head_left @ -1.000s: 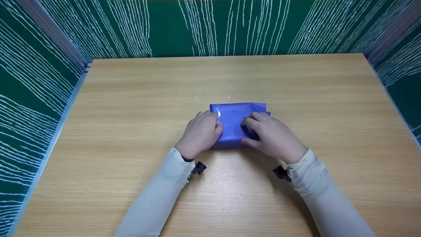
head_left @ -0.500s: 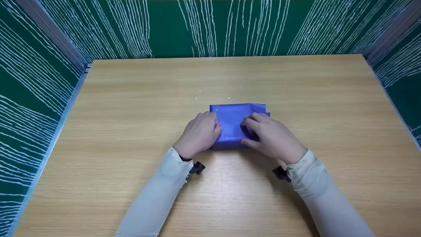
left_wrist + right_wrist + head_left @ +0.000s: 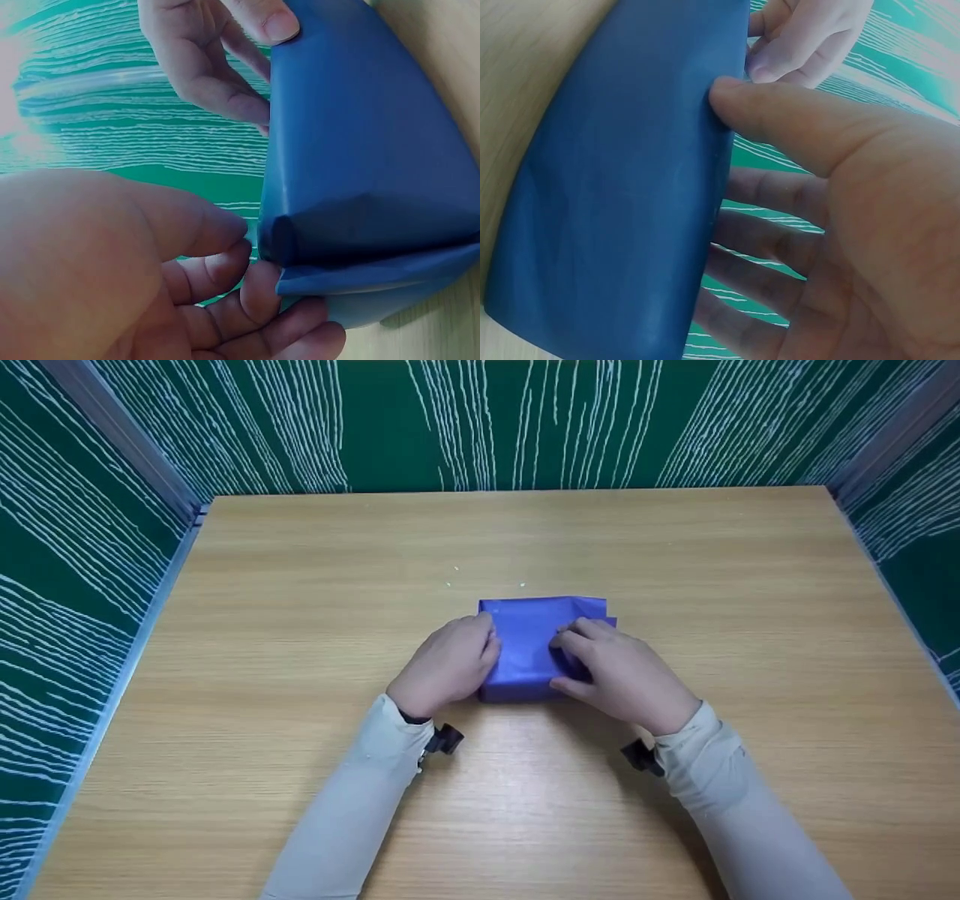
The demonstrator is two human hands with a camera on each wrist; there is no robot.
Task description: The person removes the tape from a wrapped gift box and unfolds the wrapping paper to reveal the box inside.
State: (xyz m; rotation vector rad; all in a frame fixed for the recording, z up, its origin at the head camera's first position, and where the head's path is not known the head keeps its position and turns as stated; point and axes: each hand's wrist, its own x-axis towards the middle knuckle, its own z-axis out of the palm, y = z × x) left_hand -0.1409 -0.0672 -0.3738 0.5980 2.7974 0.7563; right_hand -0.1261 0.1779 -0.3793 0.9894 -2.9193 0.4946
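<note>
A purple-blue, box-shaped paper parcel (image 3: 523,637) lies on the table between both hands, looking darker blue in the wrist views. My left hand (image 3: 448,664) is at its left end with the fingers curled in. In the left wrist view, thumb and index finger come close together beside a folded paper flap (image 3: 367,274), and other fingers touch the flap's edge. A dark crease runs above that flap. My right hand (image 3: 626,671) holds the parcel near its right end, thumb (image 3: 761,112) at the near edge and bent fingers on its top. Its palm hides part of the paper.
The wooden table (image 3: 315,585) reaches out on all sides of the parcel. Several tiny white specks (image 3: 523,584) lie behind it. Green walls (image 3: 390,427) with white streaks stand at the back and both sides. Each wrist wears a small black device (image 3: 446,739).
My left hand and wrist have shifted slightly left, uncovering a little more of the parcel's left end. The right hand and the parcel look unmoved.
</note>
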